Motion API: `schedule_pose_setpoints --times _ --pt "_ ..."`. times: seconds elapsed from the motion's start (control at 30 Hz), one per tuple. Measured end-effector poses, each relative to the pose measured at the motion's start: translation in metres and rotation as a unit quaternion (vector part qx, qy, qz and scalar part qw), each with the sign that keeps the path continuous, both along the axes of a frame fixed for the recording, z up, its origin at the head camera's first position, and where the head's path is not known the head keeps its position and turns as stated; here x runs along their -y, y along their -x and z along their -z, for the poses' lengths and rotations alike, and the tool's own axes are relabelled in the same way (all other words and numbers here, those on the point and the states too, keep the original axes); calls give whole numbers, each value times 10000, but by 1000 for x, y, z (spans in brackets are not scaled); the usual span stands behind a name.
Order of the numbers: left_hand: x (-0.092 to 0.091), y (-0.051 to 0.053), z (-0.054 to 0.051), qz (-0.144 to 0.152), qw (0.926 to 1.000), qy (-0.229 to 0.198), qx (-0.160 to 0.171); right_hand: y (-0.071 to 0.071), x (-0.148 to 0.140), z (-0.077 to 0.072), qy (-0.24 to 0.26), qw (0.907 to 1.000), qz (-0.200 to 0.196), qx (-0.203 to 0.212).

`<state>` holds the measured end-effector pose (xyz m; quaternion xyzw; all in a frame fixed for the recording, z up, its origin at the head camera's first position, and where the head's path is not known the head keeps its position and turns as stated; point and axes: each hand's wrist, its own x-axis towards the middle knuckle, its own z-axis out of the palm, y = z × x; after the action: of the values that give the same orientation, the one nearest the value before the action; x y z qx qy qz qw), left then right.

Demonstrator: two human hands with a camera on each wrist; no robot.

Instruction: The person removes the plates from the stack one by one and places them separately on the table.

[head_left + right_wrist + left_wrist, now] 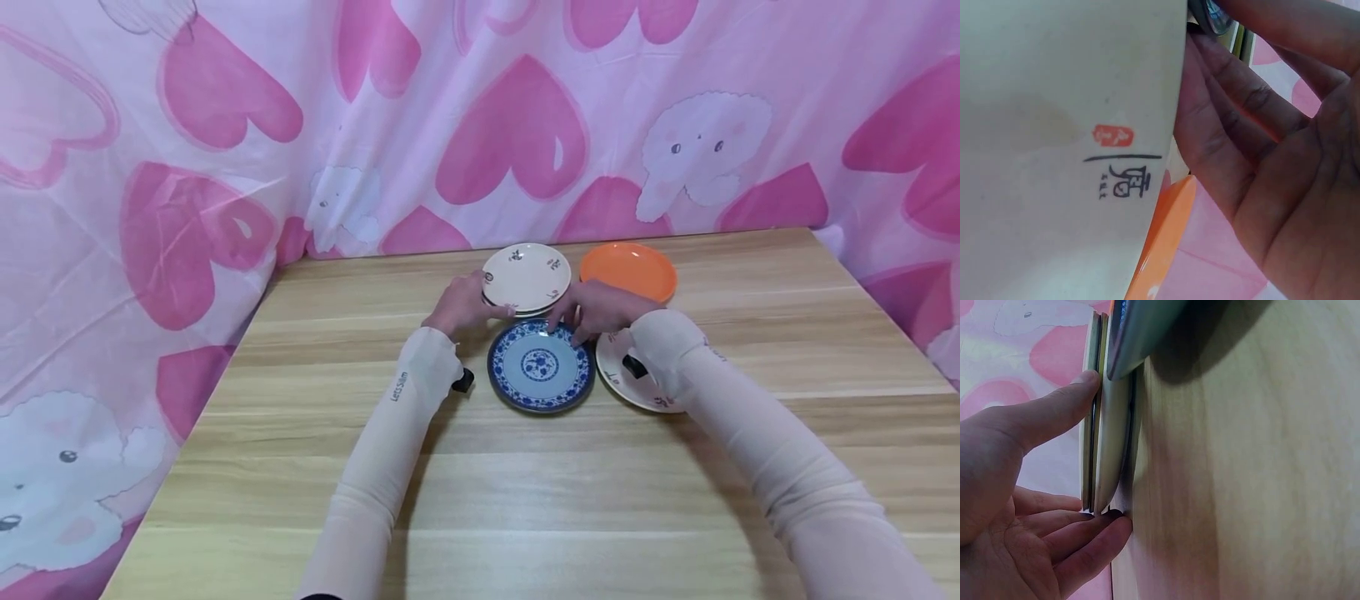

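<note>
My left hand (467, 305) grips the left side of a stack of cream plates (527, 277) with a small dark floral print. In the left wrist view its thumb (1067, 403) presses the stack's edge and the other fingers lie around the far side. A blue-and-white patterned plate (542, 367) lies just in front of the stack. My right hand (602, 307) pinches its far rim, close to the stack's right edge; some of these fingertips are hidden. A white floral plate (626, 377) lies partly under the right wrist and sleeve.
An orange plate (628, 268) stands at the back right, beside the stack, partly behind the right hand. Everything rests on a wooden table (555, 500). A pink curtain with hearts (510, 133) hangs along the table's back and left side.
</note>
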<state>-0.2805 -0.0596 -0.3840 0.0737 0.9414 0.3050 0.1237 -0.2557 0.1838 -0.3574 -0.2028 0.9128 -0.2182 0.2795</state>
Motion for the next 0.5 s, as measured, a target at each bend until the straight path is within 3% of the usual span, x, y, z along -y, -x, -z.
schedule_pose_setpoints --times 0.27,0.5 --pt "-1 -1 -1 0 10000 15 -77 2 -3 -1 95 9999 38 59" --pt "-1 -1 2 11 9999 25 -106 0 -6 -2 214 9993 227 -208"
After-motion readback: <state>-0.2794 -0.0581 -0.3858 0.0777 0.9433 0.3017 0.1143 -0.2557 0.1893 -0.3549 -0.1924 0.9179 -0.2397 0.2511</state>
